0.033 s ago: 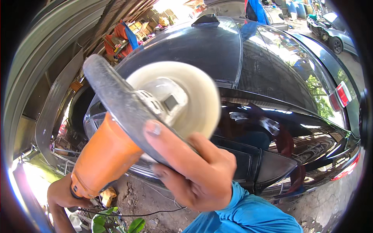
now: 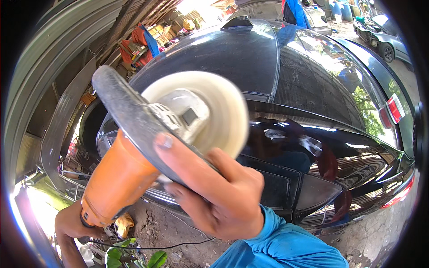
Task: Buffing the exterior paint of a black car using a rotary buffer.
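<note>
A glossy black car point(image 2: 313, 134) fills most of the view, its roof and rear glass curving toward the upper right and its dark paint mirroring trees and bright sky. Sunlight falls hard from the top, where a yard lies washed out in glare. A second, pale car point(image 2: 386, 38) stands in the upper right corner on open ground. Along the left runs a corrugated metal wall point(image 2: 40, 89), grey and in shade, with a bent metal panel point(image 2: 62, 129) leaning beside it. Orange and blue clutter point(image 2: 138, 44) is heaped at the upper left. Bare dirt ground point(image 2: 170, 228) lies below, with green leaves point(image 2: 134, 257) at the bottom edge.
</note>
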### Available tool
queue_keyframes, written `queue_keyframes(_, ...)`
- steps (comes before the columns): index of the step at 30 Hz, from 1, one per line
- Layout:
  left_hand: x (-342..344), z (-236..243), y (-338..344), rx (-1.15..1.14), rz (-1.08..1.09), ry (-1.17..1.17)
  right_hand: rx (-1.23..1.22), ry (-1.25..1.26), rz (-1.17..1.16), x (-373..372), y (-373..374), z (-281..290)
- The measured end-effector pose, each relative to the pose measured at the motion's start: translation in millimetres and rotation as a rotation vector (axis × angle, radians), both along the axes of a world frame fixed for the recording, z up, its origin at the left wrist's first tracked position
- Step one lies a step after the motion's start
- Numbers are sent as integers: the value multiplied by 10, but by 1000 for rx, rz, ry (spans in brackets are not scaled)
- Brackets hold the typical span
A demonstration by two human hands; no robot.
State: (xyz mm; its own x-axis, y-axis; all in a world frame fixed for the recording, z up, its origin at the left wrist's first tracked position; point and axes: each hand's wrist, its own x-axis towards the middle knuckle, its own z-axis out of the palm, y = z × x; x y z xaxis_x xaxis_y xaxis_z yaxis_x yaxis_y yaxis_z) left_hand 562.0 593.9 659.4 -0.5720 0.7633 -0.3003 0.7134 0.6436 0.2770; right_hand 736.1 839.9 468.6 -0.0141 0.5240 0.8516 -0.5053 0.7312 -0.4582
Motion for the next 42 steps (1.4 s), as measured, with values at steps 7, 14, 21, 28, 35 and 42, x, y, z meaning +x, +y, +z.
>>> queue_keyframes(7,-433,4,-293,90,373,-186,51,64,72,-753,78,254)
queue_keyframes(14,-383,-38,-281,85,339,-172,55,1,110,-612,109,205)
queue_keyframes(21,395,-169,-109,-128,86,64,46,196,-49,6,-230,-222)
queue_keyframes(28,-224,-402,-113,-150,45,-86,63,160,-96,-371,-185,-187)
queue_keyframes(35,-1047,-248,-559,55,192,-269,107,129,67,-1537,-254,319)
queue_keyframes(42,-1941,-377,-1002,280,322,-431,208,42,104,-2618,-495,575)
